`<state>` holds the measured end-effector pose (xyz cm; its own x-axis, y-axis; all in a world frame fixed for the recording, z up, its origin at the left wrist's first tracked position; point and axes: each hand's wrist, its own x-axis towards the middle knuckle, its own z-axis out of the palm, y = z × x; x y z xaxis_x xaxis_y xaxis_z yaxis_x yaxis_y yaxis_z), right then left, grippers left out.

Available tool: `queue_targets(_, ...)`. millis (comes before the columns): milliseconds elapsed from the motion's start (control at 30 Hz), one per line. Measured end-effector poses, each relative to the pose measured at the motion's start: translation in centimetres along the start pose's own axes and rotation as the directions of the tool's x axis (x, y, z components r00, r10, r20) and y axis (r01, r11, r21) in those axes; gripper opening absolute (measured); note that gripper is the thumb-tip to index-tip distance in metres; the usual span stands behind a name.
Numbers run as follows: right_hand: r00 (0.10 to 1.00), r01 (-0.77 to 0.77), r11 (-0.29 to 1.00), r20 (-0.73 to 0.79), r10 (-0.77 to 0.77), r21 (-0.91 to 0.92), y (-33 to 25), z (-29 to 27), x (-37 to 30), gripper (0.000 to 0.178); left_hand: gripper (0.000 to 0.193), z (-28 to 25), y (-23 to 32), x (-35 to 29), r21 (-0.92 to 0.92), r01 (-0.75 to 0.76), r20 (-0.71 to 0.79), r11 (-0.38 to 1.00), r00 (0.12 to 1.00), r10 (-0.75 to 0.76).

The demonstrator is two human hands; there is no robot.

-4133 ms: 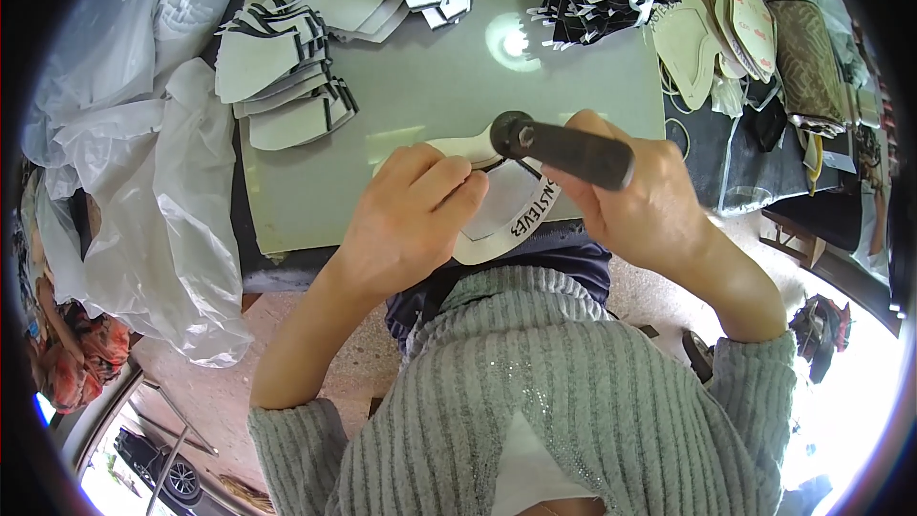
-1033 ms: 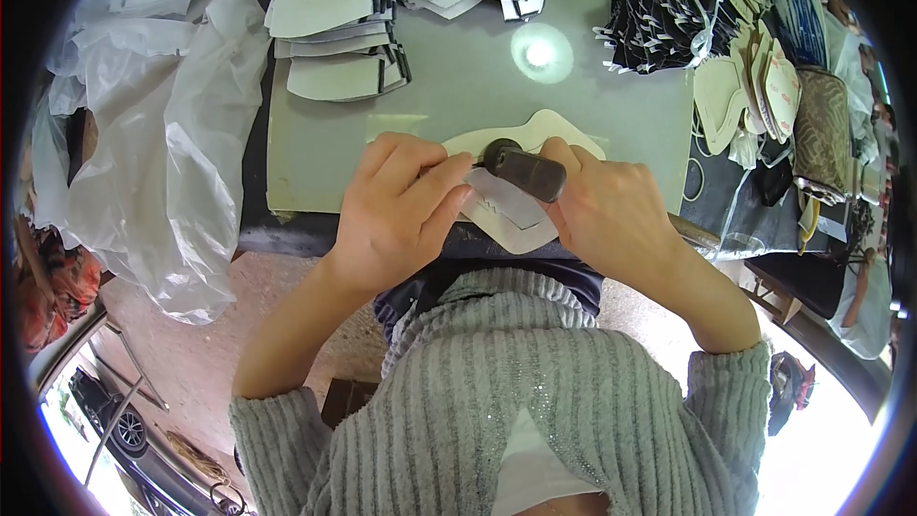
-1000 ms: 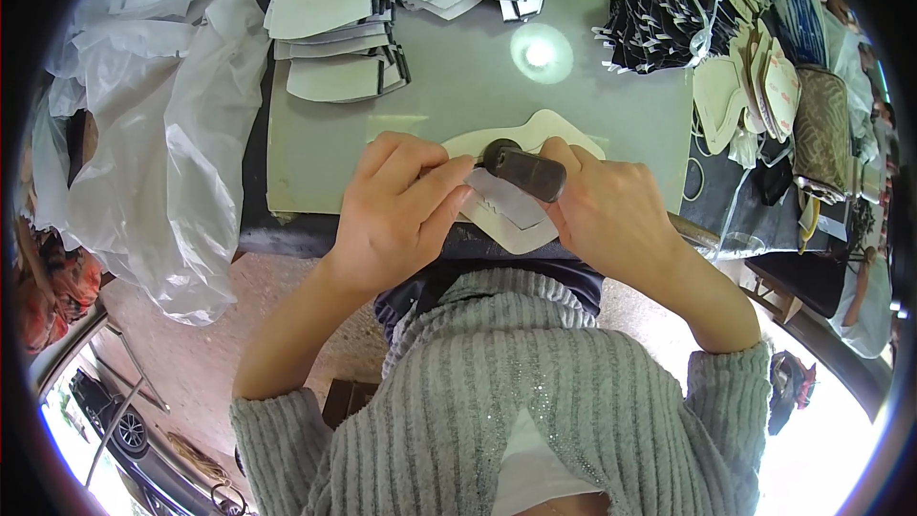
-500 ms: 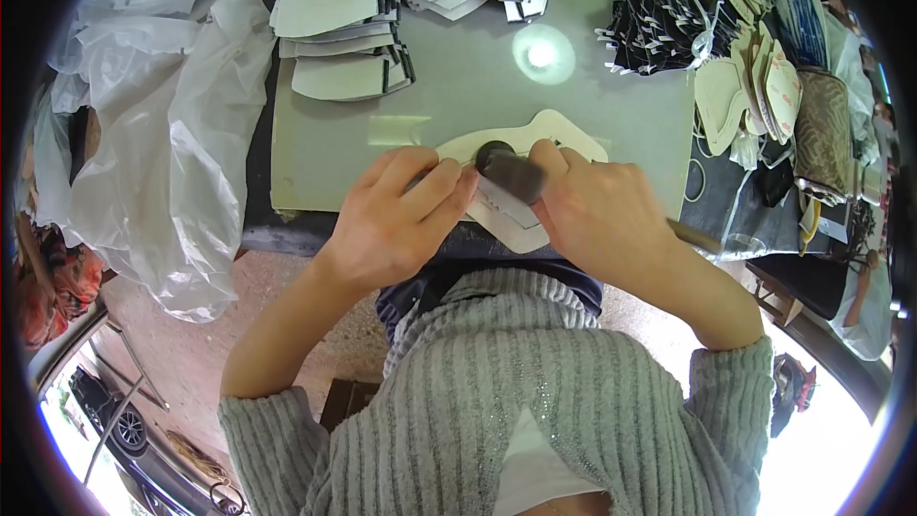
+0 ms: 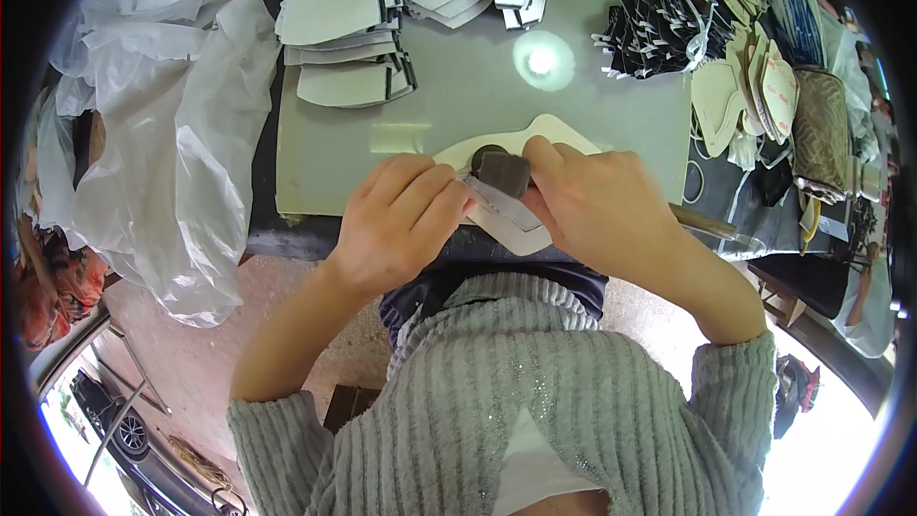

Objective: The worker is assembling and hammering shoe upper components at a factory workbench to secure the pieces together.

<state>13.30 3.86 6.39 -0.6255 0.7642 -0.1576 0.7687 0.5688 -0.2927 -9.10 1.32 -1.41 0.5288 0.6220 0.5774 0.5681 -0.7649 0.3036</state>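
A hammer is gripped in my right hand (image 5: 607, 201), its fingers closed round it. The dark hammer head (image 5: 504, 175) sits between my hands, and the wooden handle (image 5: 707, 222) sticks out beyond my right wrist. Beneath the head lies a cream curved flat piece (image 5: 549, 129) with a narrower pale grey piece (image 5: 501, 205) on top, near the table's front edge. My left hand (image 5: 396, 215) has its fingertips pressed together at the grey piece's left end. Beside the hammer head shows a round black part (image 5: 489, 155), partly covered.
On the greenish board (image 5: 334, 162) lie stacks of white pieces with black edging (image 5: 344, 81) and a bundle of black strips (image 5: 659, 29). Cream cut pieces (image 5: 716, 100) and a patterned roll (image 5: 821, 134) stand at the right. Crumpled clear plastic (image 5: 191, 153) hangs at the left.
The hammer head, blurred before, is now sharp, and has shifted slightly left and tilted. More of its handle shows past my right wrist. My left hand keeps its hold on the piece.
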Motion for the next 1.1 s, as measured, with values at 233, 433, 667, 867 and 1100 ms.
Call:
queue_targets(233, 0.995, -0.005, 0.998, 0.103, -0.001, 0.058, 0.7, 0.0, -0.4, 0.029, 0.039, 0.3, 0.9, -0.3, -0.166, 0.212, -0.103, 0.963, 0.968, -0.231)
queue_targets(433, 0.942, 0.067, 0.98, -0.335, 0.0, 0.189, 2.6, -1.6, -4.3, 0.016, 0.034, -0.4, 0.2, 0.1, -0.224, 0.311, 0.044, 0.924, 0.95, -0.309)
queue_targets(667, 0.974, -0.039, 0.984, -0.214, 0.076, 0.175, 1.9, 0.6, -7.0, 0.019, 0.028, -0.2, -0.7, 2.0, -0.234, 0.207, 0.107, 0.95, 0.977, -0.187)
queue_targets(867, 0.977, -0.094, 0.92, -0.141, 0.159, 0.38, 3.1, 1.2, -6.0, 0.019, 0.032, 0.6, -2.0, 5.4, -0.158, 0.117, 0.23, 0.98, 0.97, -0.079)
queue_targets(1100, 0.925, -0.264, 0.253, 0.17, 0.34, 0.931, 3.1, 2.7, -2.3, 0.023, 0.023, -0.5, -1.8, 7.6, -0.154, 0.243, 0.118, 0.958, 0.967, -0.227)
